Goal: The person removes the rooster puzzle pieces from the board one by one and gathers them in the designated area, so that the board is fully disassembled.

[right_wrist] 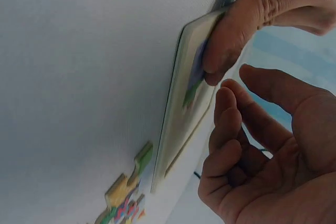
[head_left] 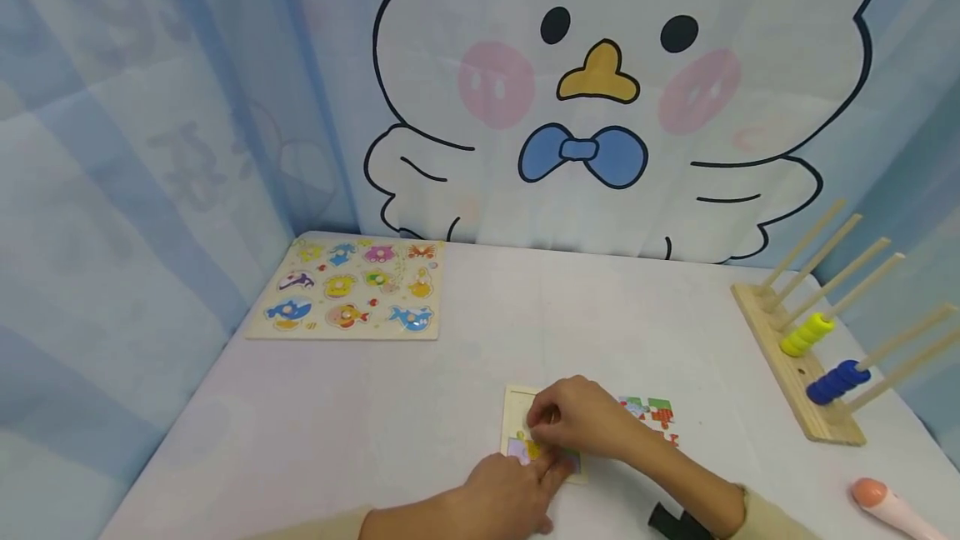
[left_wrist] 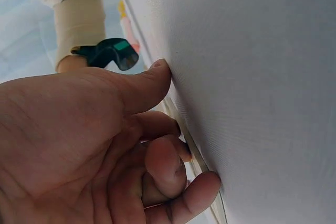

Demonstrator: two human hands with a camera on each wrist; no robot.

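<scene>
A small wooden puzzle tray (head_left: 513, 398) lies on the table in front of me, with colourful puzzle pieces (head_left: 517, 448) along its near side. Fingers of my left hand (head_left: 504, 492) press down on those pieces, while its thumb touches the table beside the tray in the left wrist view. Over the tray hovers my right hand (head_left: 588, 422), fingers bent, thumb and index tips slightly apart. The right wrist view shows nothing between those fingertips (right_wrist: 229, 85). Loose puzzle pieces (head_left: 660, 413) lie just right of the tray, partly hidden by the right forearm.
A wooden peg board (head_left: 345, 332) with animal pictures lies at the back left. On the right stands a wooden rod stacker (head_left: 772, 332) with yellow and blue beads. A pink-handled object (head_left: 892, 507) with an orange tip lies at the near right. Curtains (head_left: 187, 190) surround the table.
</scene>
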